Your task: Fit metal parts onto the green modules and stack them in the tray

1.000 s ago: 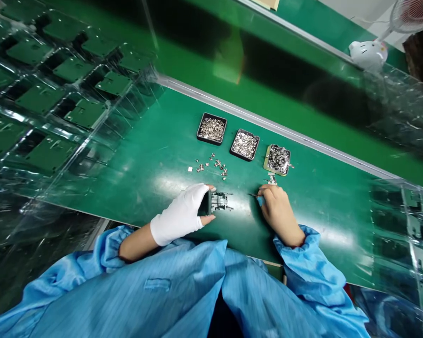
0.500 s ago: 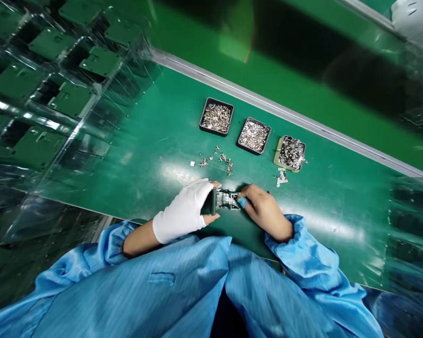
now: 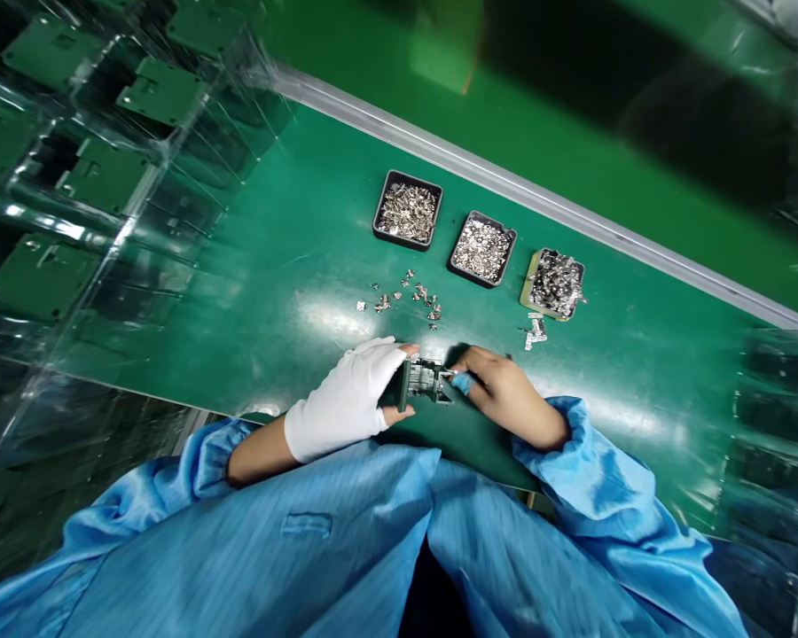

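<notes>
My left hand (image 3: 346, 399), in a white glove with bare fingertips, is closed around a dark green plastic housing (image 3: 405, 385). The housing's open frame, with slots and metallic-looking bits inside, faces right. At that right side, my right hand (image 3: 496, 385) pinches a small silvery metal piece (image 3: 450, 373) against the frame; its exact kind is hidden by the fingers. Blue tape wraps one right finger. Loose small metal parts (image 3: 422, 294) lie on the green table beyond my hands, and flat silvery pieces (image 3: 535, 330) lie farther right.
Two black trays (image 3: 404, 243) (image 3: 472, 278) hold heaps of small metal parts. A yellowish tray (image 3: 528, 282) farther right is piled with silvery pieces. Clear plastic blister trays with green housings (image 3: 106, 173) stack at left; more clear trays (image 3: 781, 425) stand at right. A metal rail (image 3: 439, 146) borders the table's back.
My right hand has shifted slightly right, drawing the small metal piece a little away from the housing. My left hand keeps its hold. The camera view has shifted slightly.
</notes>
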`<state>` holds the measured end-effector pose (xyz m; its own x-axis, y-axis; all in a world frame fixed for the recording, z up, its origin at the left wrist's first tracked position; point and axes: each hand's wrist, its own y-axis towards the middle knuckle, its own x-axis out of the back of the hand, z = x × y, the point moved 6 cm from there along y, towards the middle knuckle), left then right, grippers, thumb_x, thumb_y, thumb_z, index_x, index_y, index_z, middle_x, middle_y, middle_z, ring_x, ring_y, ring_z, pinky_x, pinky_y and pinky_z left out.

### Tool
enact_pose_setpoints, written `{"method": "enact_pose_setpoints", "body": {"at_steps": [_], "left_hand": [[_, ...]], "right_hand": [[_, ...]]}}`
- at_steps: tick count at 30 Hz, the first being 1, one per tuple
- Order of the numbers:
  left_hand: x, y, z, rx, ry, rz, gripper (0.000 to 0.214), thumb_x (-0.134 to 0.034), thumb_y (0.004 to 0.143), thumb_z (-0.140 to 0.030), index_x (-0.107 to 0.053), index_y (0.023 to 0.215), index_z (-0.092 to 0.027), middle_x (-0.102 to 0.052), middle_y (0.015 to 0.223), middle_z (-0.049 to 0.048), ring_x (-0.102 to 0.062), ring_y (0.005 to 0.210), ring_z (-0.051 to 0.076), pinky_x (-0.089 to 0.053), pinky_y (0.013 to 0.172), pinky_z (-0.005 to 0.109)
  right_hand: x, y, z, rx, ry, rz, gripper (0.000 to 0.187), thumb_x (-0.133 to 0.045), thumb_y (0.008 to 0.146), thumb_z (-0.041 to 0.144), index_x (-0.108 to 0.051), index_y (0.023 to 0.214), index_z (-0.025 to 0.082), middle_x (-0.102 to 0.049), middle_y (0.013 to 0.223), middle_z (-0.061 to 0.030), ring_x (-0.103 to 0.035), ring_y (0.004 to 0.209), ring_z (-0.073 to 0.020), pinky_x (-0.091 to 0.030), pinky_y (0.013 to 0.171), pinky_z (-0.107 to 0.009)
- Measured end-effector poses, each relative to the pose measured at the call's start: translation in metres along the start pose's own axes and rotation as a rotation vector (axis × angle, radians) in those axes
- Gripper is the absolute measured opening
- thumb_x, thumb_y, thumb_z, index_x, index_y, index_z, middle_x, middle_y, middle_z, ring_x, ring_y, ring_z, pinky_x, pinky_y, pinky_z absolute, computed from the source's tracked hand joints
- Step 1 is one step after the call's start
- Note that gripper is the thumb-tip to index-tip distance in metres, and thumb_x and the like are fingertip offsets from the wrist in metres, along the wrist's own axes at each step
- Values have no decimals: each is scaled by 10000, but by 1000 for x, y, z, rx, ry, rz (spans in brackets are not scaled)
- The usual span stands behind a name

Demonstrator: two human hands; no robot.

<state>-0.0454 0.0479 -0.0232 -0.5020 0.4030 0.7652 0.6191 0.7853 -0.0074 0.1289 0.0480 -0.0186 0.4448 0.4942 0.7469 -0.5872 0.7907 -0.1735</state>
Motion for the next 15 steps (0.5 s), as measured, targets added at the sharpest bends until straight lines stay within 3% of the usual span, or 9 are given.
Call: {"method": "enact_pose_setpoints", "body": {"at_steps": [6, 11, 13, 15], "left_hand": [[0, 1, 0, -7, 3, -4, 645, -711, 727, -316, -451, 1283, -120, -590, 1245, 164, -523, 1214, 347, -451, 1010, 501], [3, 1, 0, -10, -19, -20, 644, -730, 716, -334, -456, 1261, -126, -594, 1231, 165, -532, 1204, 352, -453, 1006, 513], [3, 0, 0, -1, -56, -45, 618, -733, 718, -328, -459, 1240, -141, -600, 1214, 157, -545, 1192, 341, -461, 1000, 507], [4, 0, -1, 1, -126, -89, 576, -723, 736, -314, -450, 1219, -159, -599, 1214, 149, -559, 1181, 316, -474, 991, 485]], "right_hand": [[-7, -5, 9, -21, -113, 39, 160, -461, 846, 70, -555, 906, 185, -594, 865, -72, -570, 829, -223, -441, 711, -302], [-13, -5, 12, -166, -193, 75, 185, -465, 833, 62, -585, 922, 172, -637, 882, -84, -601, 822, -228, -460, 691, -306], [-8, -8, 11, -142, -93, 19, 187, -465, 859, 81, -600, 947, 177, -652, 911, -77, -612, 852, -223, -474, 730, -315], [5, -12, 11, -84, -3, -134, 177, -476, 899, 135, -615, 995, 187, -646, 1050, -90, -592, 994, -236, -463, 856, -361]]}}
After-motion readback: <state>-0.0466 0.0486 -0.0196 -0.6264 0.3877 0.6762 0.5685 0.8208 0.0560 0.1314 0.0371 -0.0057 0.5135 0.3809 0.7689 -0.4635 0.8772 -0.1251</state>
